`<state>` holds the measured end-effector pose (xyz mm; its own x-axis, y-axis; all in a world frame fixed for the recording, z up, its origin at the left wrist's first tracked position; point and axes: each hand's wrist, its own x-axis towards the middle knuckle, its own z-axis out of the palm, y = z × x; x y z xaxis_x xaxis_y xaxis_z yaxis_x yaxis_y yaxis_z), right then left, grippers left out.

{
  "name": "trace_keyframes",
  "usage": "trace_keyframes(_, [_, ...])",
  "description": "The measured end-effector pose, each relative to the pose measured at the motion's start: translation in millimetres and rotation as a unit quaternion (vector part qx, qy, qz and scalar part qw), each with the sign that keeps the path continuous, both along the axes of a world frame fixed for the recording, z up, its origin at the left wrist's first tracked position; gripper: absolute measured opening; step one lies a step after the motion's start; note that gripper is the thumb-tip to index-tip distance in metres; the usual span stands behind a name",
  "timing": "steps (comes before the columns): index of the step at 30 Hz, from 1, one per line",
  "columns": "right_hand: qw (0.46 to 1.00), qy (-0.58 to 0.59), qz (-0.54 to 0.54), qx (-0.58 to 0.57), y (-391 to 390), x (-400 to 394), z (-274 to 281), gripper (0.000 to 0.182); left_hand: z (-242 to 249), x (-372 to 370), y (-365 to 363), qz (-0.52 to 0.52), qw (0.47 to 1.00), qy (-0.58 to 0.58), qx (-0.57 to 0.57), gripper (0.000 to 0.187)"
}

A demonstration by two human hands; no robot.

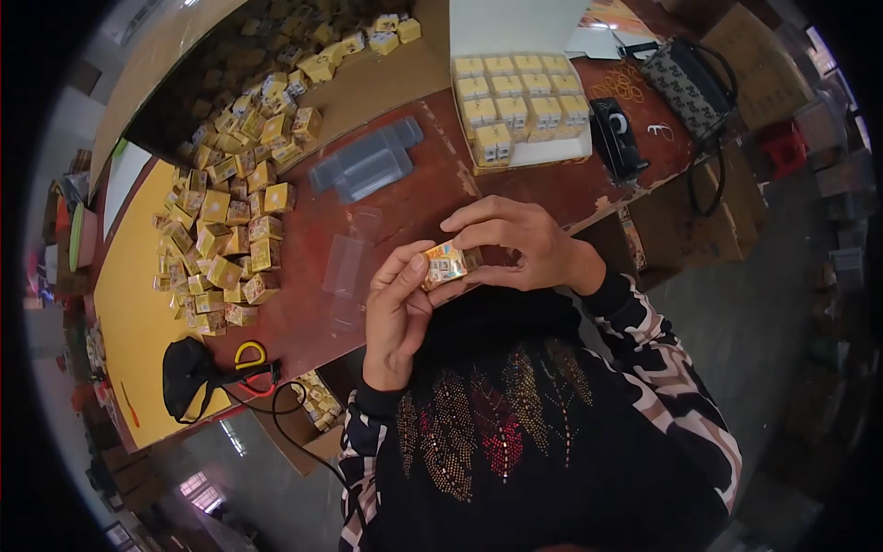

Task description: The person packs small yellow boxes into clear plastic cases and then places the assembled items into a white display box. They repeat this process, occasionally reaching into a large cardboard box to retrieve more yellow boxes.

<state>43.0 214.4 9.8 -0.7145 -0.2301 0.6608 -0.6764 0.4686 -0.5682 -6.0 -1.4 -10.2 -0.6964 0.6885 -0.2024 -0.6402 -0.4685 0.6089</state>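
Head camera: a person in a black top with patterned sleeves works at a reddish-brown table [313,317], where an open white display box [563,152] stands with its lid raised. On the person's side of the display box, both hands meet at a small gold carton [445,264], held tilted close to the body. The left hand [397,299] pinches the small gold carton between thumb and fingers. The right hand [524,244] is arched around its other end, thumb on one side and bent fingers on the other; whether they press on it cannot be told.

Rows of little yellow boxes [524,87] fill much of the display box, with one group standing forward at its front left. Left of the display box lies a clear plastic tray [368,158], and farther left, nearer the person, a thin clear sheet-like piece [346,267]. Well to its left, a heap of yellow cartons [221,239] is spread over the table and a yellow board [129,304], continuing up into a big cardboard box [395,83]. Just right of the display box sits a black device [614,138]; beyond that are looped rubber bands [621,85] and a patterned handbag [685,87].
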Motion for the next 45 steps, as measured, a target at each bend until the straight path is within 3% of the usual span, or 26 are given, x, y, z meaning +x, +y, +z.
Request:
trace_keyframes(6, [0.991,-0.125,0.037,0.014,-3.4,-16.3,7.1,0.042,-10.2,-6.1,-8.7,-0.025,0.996,-0.077,0.021,0.035])
trace_keyframes(8, [0.961,-0.259,0.055,-0.078,-8.3,-24.8,7.7,0.038,-17.2,-9.5,-12.2,-0.024,0.996,-0.084,0.027,0.037])
trace_keyframes(14, [0.925,-0.364,0.092,-0.06,-13.2,-46.4,14.2,0.033,-22.0,-13.9,-23.3,-0.035,0.992,-0.117,0.011,0.045])
trace_keyframes(20, [0.923,-0.357,0.146,-0.018,-11.1,-66.5,24.3,0.021,-26.6,-15.4,-31.2,-0.046,0.987,-0.143,0.057,0.049])
trace_keyframes(27, [0.888,-0.399,0.228,0.032,-7.8,-82.7,38.2,0.015,-24.7,-13.8,-33.6,-0.07,0.992,-0.108,-0.017,0.049])
trace_keyframes(29, [0.911,-0.258,0.284,0.15,-8.5,-85.9,40.0,0.011,-20.3,-14.1,-35.1,-0.087,0.992,-0.084,-0.027,0.048])
trace_keyframes(36, [0.906,-0.252,0.31,0.144,-21.9,-74.1,46.6,0.02,-40.1,-18.1,-38.7,-0.123,0.989,-0.032,-0.071,0.035])
trace_keyframes(37, [0.894,-0.297,0.302,0.148,-20.6,-73.0,43.9,0.022,-41.1,-19.2,-39.9,-0.14,0.988,-0.018,-0.062,0.033])
trace_keyframes(39, [0.878,-0.338,0.301,0.154,-18.3,-70.3,39.6,0.024,-30.1,-14.7,-34.5,-0.105,0.992,-0.041,-0.06,0.03])
trace_keyframes(41, [0.9,-0.34,0.254,0.098,-15.2,-65.5,36.0,0.026,-17.7,-14.8,-37.4,-0.069,0.994,-0.063,-0.057,0.027])
trace_keyframes(42, [0.899,-0.338,0.259,0.1,-12.9,-63.3,34.0,0.026,-14.0,-16.6,-41.1,-0.028,0.99,0.033,-0.133,0.025])
trace_keyframes(43, [0.907,-0.354,0.218,0.059,-10.0,-60.4,31.4,0.025,-10.1,-18.9,-44.8,0.011,0.97,0.128,-0.208,0.023])
trace_keyframes(44, [0.912,-0.37,0.174,0.017,-8.3,-57.7,27.7,0.026,-5.7,-26.4,-50.7,0.091,0.884,0.289,-0.357,0.024])
trace_keyframes(45, [0.913,-0.37,0.173,0.016,-7.2,-55.2,20.2,0.026,-0.2,-36.6,-58.2,0.164,0.743,0.432,-0.483,0.028])
